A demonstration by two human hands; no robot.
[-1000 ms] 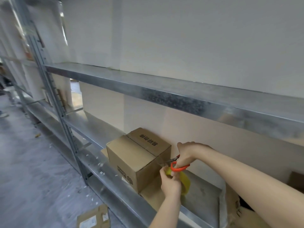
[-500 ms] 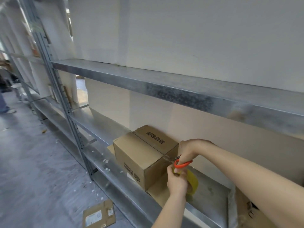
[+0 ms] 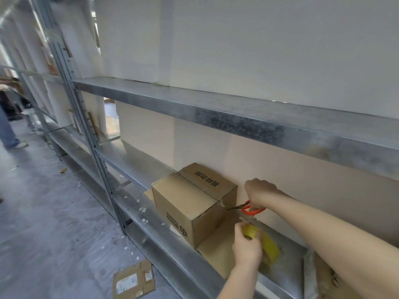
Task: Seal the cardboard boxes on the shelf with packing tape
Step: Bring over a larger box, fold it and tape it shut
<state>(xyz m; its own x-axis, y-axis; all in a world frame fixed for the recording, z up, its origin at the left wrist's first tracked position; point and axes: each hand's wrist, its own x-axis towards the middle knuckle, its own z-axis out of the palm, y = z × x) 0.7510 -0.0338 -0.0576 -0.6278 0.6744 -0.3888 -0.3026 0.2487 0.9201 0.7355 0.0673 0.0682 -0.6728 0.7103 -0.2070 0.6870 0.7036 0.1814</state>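
Gripping orange scissors [image 3: 248, 208], the right hand [image 3: 260, 192] works beside a cardboard box [image 3: 190, 203]. The left hand [image 3: 246, 248] holds yellow tape [image 3: 266, 244] near the shelf's [image 3: 155, 240] front edge.

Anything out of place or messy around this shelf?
Yes. A flat labelled cardboard parcel lies on the floor below the shelf, not on it. Small white scraps litter the shelf's front edge and the floor. The box sits upright, flaps closed; left hand holds the tape roll, right hand the scissors.

On the cardboard box [image 3: 190, 203] we read "CHINA" sideways on the near side, and we see upside-down Chinese characters on the top flap. The label [image 3: 127, 284] on the floor parcel [image 3: 138, 275] is illegible.
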